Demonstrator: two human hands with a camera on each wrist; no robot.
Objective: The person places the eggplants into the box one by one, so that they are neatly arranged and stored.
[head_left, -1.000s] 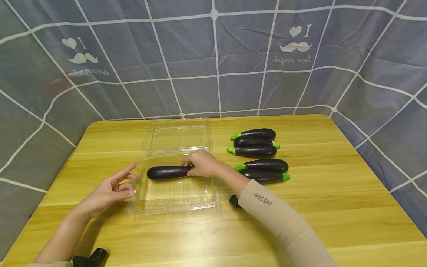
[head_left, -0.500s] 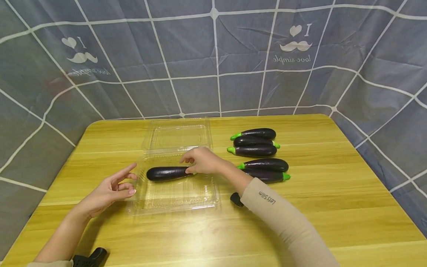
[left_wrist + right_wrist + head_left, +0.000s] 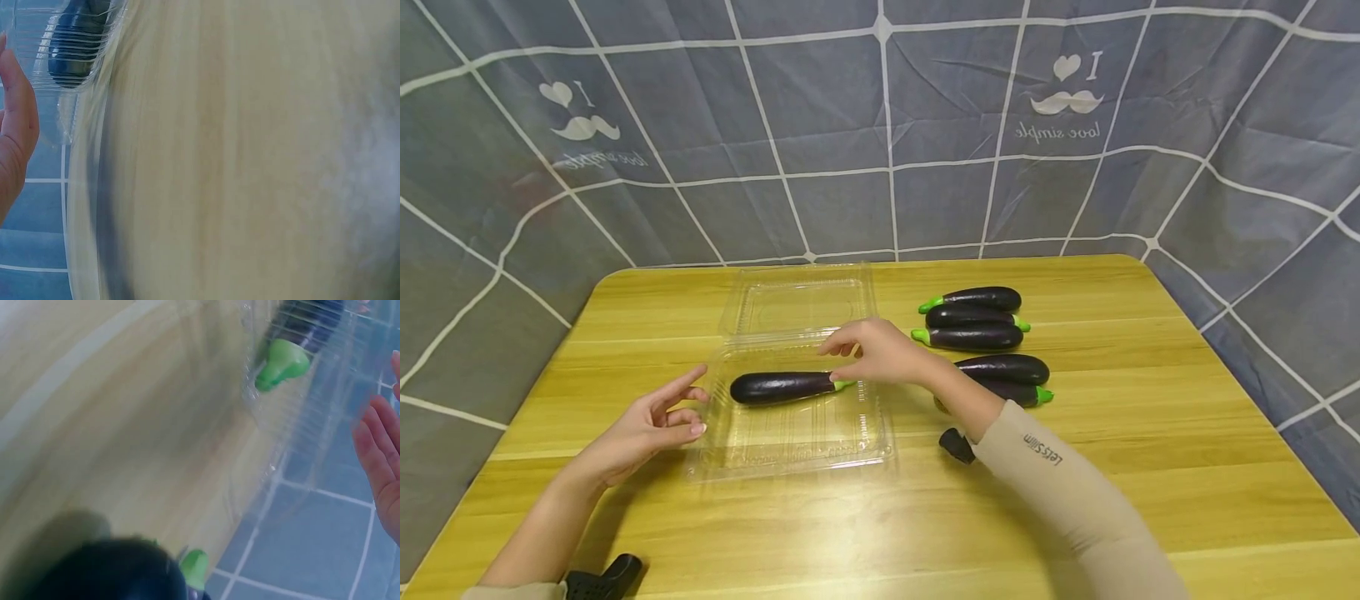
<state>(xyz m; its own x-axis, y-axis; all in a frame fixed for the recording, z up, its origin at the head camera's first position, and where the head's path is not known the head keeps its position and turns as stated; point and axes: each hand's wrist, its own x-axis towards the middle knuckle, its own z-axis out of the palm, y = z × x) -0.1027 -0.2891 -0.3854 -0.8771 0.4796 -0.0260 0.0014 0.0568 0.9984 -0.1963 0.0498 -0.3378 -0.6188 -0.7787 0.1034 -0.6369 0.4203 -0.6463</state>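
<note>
An eggplant (image 3: 782, 387) lies crosswise in the base of a clear plastic clamshell box (image 3: 797, 460), its green stem pointing right. Just above the stem end hovers my right hand (image 3: 887, 352), fingers loosely bent and holding nothing. The right wrist view shows those fingers (image 3: 378, 447) apart from the green stem (image 3: 281, 364). My left hand (image 3: 643, 433) stays beside the box's left edge with fingers spread and nothing held; contact with the rim cannot be told. In the left wrist view the eggplant's dark blunt end (image 3: 72, 59) shows through the ribbed wall.
The box's lid (image 3: 801, 304) lies folded back behind the base. To the right, several eggplants lie in two groups: a rear group (image 3: 973, 317) and a nearer pair (image 3: 1011, 367), partly hidden by my right forearm. A grey checked cloth (image 3: 820, 125) hangs behind the wooden table (image 3: 820, 533).
My right hand has let go of the eggplant's stem end and moved up and to the right, uncovering the stem. The eggplant and my left hand have stayed nearly still.
</note>
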